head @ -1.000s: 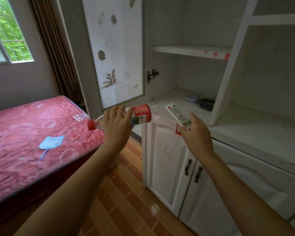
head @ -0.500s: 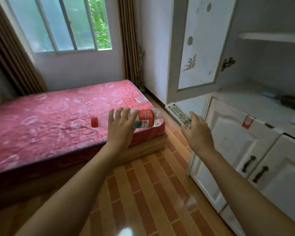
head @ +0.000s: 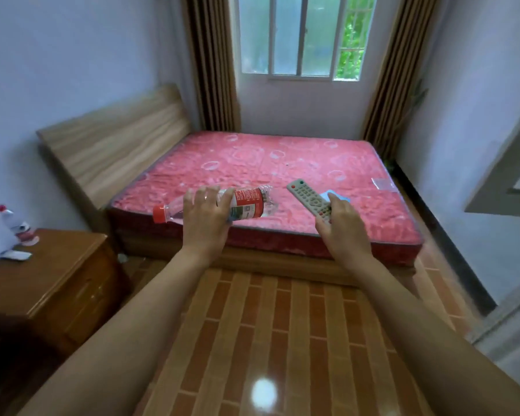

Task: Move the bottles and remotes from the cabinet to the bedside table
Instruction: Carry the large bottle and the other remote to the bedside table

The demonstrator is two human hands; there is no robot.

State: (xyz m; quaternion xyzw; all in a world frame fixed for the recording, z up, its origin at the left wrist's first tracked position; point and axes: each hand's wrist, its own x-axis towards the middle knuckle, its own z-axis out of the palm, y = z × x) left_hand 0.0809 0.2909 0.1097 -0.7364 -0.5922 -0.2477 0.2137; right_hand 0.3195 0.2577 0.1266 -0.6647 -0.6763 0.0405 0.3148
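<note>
My left hand (head: 206,219) grips a clear plastic bottle (head: 249,202) with a red cap and red label, held sideways over the foot of the bed. My right hand (head: 341,228) holds a white remote (head: 306,197) by its near end, its buttons facing up. At the left stands the brown wooden bedside table (head: 57,283). On its far corner stand another red-capped bottle (head: 14,225) and a flat white object (head: 16,255), which is blurred. The cabinet is out of view.
A bed with a pink mattress (head: 267,172) and a wooden headboard (head: 114,142) fills the middle of the room. A small blue item (head: 338,196) lies on the mattress behind the remote. A brown tiled floor (head: 270,340) lies between me and the bed. A window with curtains is behind.
The view has swung left, away from the cabinet, to face the bed and bring the bedside table into sight. Both hands keep the bottle and the remote.
</note>
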